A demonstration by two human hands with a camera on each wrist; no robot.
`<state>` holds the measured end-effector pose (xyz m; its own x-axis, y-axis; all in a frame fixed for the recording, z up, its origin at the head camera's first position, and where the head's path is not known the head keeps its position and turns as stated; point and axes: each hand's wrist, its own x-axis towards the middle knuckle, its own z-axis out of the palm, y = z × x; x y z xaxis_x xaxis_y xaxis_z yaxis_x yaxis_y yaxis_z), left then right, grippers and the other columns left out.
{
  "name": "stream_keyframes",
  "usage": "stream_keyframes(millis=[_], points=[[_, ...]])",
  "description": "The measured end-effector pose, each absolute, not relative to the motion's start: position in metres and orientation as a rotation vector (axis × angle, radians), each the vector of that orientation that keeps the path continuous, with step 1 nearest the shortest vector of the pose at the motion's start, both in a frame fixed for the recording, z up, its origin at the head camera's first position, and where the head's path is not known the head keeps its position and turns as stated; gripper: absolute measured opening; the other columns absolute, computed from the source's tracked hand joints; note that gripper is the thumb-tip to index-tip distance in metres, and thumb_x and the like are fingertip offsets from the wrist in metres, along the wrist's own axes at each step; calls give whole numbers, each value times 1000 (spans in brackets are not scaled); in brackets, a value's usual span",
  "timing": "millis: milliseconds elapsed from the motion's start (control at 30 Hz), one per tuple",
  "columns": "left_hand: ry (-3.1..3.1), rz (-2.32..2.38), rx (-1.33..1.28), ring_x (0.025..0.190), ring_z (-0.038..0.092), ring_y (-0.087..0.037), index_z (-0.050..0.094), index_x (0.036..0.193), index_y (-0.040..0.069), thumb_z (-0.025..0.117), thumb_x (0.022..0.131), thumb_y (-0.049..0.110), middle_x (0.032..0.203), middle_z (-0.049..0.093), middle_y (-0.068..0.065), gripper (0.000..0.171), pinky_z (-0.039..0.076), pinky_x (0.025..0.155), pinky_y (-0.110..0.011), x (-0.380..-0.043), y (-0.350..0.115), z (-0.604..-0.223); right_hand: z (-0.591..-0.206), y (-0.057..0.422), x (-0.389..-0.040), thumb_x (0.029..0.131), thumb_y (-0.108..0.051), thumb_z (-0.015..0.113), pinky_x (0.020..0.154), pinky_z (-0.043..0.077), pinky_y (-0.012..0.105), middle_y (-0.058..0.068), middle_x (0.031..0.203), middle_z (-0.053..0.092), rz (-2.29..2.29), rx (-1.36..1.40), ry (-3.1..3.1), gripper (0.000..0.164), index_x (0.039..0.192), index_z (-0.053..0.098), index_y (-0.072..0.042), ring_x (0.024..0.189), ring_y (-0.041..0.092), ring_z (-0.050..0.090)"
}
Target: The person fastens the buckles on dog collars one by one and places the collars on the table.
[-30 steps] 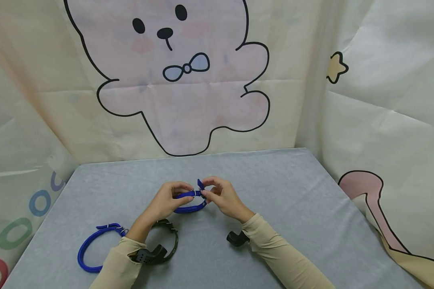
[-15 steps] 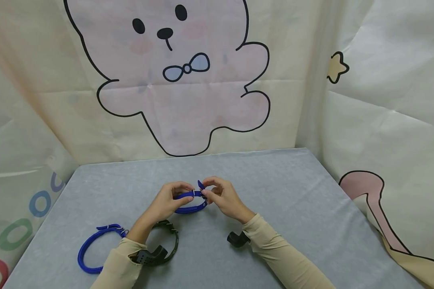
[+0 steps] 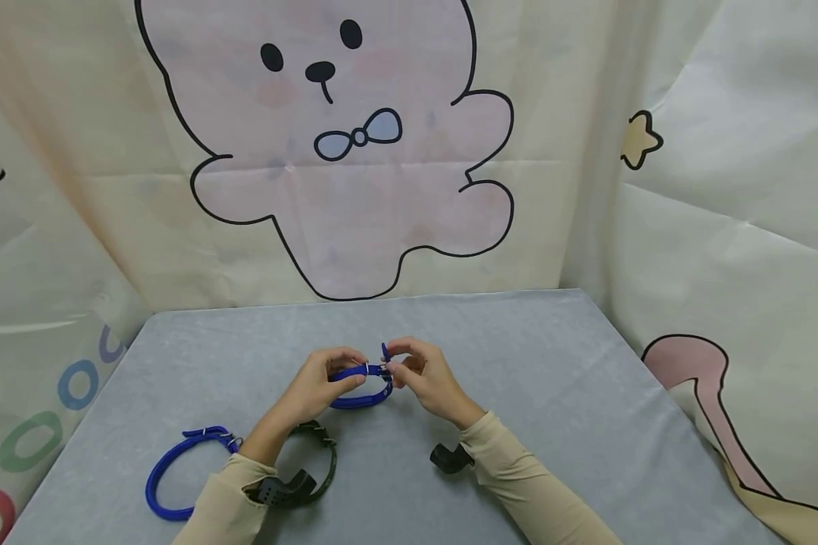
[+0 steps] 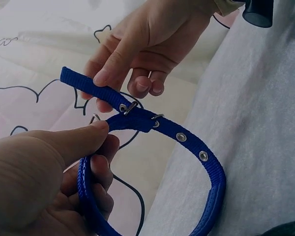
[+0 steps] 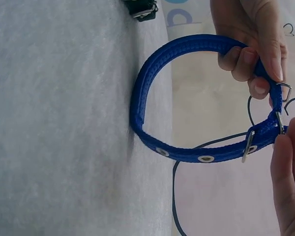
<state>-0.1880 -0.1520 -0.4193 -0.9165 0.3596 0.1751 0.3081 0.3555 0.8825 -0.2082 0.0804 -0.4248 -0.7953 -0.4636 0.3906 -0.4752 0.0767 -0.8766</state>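
A blue dog collar (image 3: 357,403) with metal eyelets is held up in a loop between both hands. The left hand (image 3: 316,386) pinches its padded band beside the D-ring (image 5: 287,92), other fingers curled behind it. In the left wrist view the strap's tail (image 4: 81,84) passes through the buckle (image 4: 131,107), one eyelet showing at the bar. Thumb and forefinger of the right hand (image 3: 428,381) pinch the tail by the buckle. A strap loop (image 5: 248,146) of metal lies further along the eyelet strap.
Another blue collar (image 3: 158,477), buckled in a ring, lies at the left on the grey table (image 3: 559,393), partly behind the left sleeve. A dark green collar (image 3: 332,463) lies under the left forearm. Black camera mounts (image 3: 451,459) sit at both wrists. Printed cloth (image 3: 395,197) surrounds the table.
The head view has tilted slightly, so everything sits a little lower. The strap's tail has turned more upright and narrower at the right fingertips. Both hands keep their hold on the collar.
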Motion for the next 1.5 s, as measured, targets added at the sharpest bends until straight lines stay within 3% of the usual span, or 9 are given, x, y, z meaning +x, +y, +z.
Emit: stream_keyframes(millis=[200,533,767,1133,1300,1500], points=[[2524,1669,607,93,70,-26,68,116,1,70,95,8,104,74,-23,22,53,80,-23,-190,-150,-421,-426,81,-207,100,-1,59,65,57,27,27,112,67,1876,971,-2281,25,125,55,1,67,22,65],[2543,1678,592,83,67,-27,66,118,-2,69,96,9,97,74,-21,25,51,71,-22,-190,-150,-421,-427,80,-207,100,-3,60,71,61,41,24,111,67,1822,989,-2297,26,124,69,1,80,33,69],[2543,1680,594,77,65,-19,67,118,0,69,96,8,95,74,-19,23,49,68,-22,-190,-152,-421,-423,80,-207,98,-4,63,76,61,29,17,116,69,1743,1005,-2364,23,119,73,-1,92,25,70],[2504,1686,610,74,65,-21,67,116,0,68,95,5,97,71,-27,21,48,66,-22,-193,-151,-424,-420,81,-205,97,-2,65,80,58,23,9,109,68,1291,1078,-2503,22,116,75,-6,97,21,68],[2519,1669,622,81,67,-26,67,117,1,68,96,5,100,72,-24,21,51,69,-24,-191,-150,-424,-421,79,-203,96,-2,66,79,58,23,9,107,67,1120,1114,-2488,21,115,76,-5,91,18,67],[2549,1636,660,107,70,-31,70,122,1,66,98,9,117,74,-17,26,58,89,-36,-188,-149,-422,-425,76,-201,95,0,67,79,57,22,9,110,67,1034,1161,-2430,25,118,74,-4,91,17,69]])
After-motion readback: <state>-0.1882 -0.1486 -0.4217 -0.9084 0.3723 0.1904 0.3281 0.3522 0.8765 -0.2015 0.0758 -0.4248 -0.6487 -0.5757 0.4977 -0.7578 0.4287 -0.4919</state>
